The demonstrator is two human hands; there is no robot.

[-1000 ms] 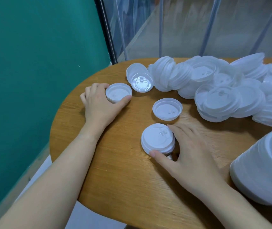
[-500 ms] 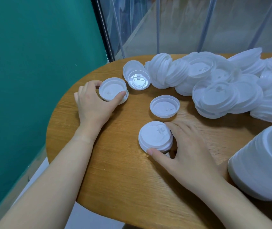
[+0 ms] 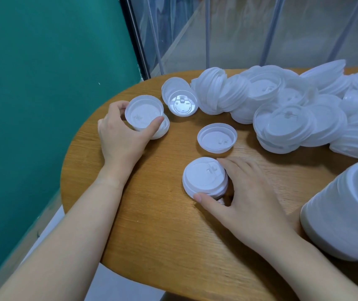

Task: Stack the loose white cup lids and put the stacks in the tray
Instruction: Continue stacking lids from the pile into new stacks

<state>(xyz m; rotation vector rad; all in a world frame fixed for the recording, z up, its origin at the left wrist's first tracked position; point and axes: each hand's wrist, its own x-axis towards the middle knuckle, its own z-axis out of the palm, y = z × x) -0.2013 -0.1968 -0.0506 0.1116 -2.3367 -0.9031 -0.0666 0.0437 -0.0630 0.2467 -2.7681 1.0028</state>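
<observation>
The left hand [image 3: 121, 135], at centre left of the frame, pinches an upturned lid [image 3: 144, 115] between thumb and curled fingers, tilted off the bench [image 3: 152, 213], presumably to carry it to a stack. The right hand [image 3: 245, 198], at lower centre, holds its grip curled round a short dome-up stack [image 3: 205, 177], steadying it to receive lids. One loose lid [image 3: 217, 137] lies open side up between the hands. The unsorted pile [image 3: 293, 109] fills the upper right. No tray is identifiable in view.

One head-worn camera looks steeply down, close over the table [image 3: 152, 224].
</observation>
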